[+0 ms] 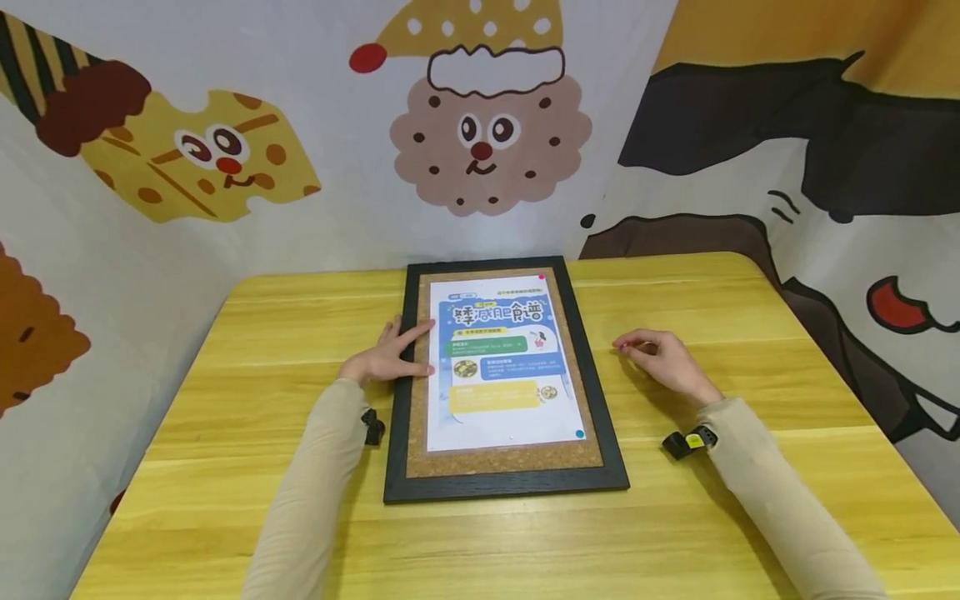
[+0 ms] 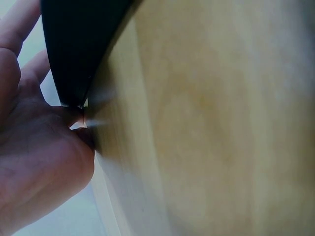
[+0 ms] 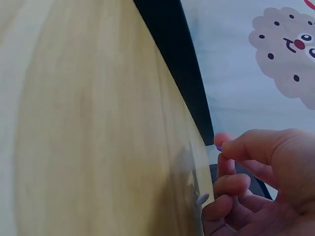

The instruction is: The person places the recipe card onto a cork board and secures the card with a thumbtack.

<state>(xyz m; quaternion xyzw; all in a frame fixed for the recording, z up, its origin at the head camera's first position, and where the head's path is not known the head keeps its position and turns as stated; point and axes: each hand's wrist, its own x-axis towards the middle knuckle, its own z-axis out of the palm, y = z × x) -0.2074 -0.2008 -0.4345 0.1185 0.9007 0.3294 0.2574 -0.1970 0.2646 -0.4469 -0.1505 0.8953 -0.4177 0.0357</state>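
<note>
A cork board [image 1: 510, 461] in a black frame lies on the table. On it is a printed sheet [image 1: 504, 428] with Chinese text and coloured bands. A pink thumbtack [image 1: 541, 277] sits in the sheet's upper right corner, a blue thumbtack [image 1: 580, 434] in its lower right. My left hand [image 1: 386, 357] spreads over the frame's left side, thumb and a finger touching the sheet's left edge. Right of the board, my right hand [image 1: 667, 362] pinches a tiny purple thumbtack [image 3: 219, 148] between thumb and forefinger, mostly hidden by the fingertips. Its other fingers are curled.
The yellow wooden table [image 1: 247, 400] extends on both sides of the board. Behind it hangs a cloth [image 1: 337, 242] printed with cartoon biscuits. A small pale oval piece [image 3: 202, 198] shows beside the right fingers; whether it touches them I cannot tell. Each wrist wears a black strapped device [image 1: 678, 444].
</note>
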